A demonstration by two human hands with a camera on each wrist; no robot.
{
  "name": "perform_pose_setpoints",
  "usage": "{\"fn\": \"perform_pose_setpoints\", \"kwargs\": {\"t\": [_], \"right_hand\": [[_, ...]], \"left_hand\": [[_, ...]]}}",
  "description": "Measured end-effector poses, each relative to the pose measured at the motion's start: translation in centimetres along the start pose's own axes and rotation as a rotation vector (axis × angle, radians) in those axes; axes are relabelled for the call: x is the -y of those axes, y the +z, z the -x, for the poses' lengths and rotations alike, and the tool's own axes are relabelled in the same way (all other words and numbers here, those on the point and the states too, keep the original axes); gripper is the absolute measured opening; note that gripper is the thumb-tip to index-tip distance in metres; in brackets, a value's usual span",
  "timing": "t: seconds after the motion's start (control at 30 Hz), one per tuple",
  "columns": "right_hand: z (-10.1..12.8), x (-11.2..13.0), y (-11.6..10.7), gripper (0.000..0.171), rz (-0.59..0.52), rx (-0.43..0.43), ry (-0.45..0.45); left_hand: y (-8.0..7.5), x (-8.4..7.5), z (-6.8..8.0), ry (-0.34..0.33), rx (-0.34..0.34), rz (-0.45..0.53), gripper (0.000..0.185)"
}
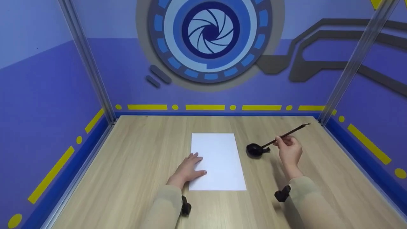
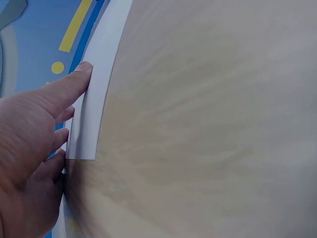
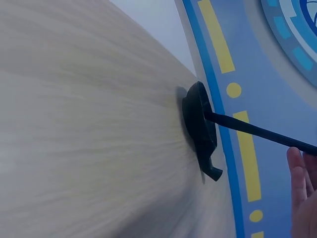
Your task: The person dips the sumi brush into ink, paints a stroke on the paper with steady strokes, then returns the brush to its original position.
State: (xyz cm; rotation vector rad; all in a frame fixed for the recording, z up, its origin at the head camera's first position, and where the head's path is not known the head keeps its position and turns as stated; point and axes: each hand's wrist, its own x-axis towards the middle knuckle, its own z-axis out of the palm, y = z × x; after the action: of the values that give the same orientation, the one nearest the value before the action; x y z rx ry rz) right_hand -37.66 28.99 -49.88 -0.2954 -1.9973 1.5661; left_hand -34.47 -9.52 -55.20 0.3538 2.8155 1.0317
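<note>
A white sheet of paper (image 1: 221, 159) lies flat on the wooden table. My left hand (image 1: 187, 169) rests on its left edge with spread fingers, and the left wrist view shows the thumb of that hand (image 2: 29, 129) along the paper (image 2: 101, 74). To the right of the sheet sits a small black ink dish (image 1: 253, 150) with a short curved handle. My right hand (image 1: 290, 153) pinches the dark shaft of a writing brush (image 1: 296, 129), which slants down into the dish (image 3: 194, 116). The brush tip is hidden inside the dish.
The wooden table (image 1: 136, 165) is bounded by a blue back wall (image 1: 124, 70) and side walls with yellow dashes. Metal posts (image 1: 92, 63) stand at its back corners. A black wrist camera (image 1: 186, 206) sits on each sleeve.
</note>
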Motion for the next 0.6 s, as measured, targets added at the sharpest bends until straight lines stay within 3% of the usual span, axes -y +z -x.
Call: {"fn": "perform_pose_setpoints", "kwargs": {"t": [0.37, 0.6], "right_hand": [[-0.1, 0.0, -0.5, 0.027, 0.012, 0.003, 0.057], [-0.3, 0.7, -1.2, 0.025, 0.065, -0.014, 0.016]], "left_hand": [[0.0, 0.0, -0.1, -0.004, 0.005, 0.005, 0.066], [-0.1, 0.1, -0.1, 0.01, 0.004, 0.007, 0.065]]}}
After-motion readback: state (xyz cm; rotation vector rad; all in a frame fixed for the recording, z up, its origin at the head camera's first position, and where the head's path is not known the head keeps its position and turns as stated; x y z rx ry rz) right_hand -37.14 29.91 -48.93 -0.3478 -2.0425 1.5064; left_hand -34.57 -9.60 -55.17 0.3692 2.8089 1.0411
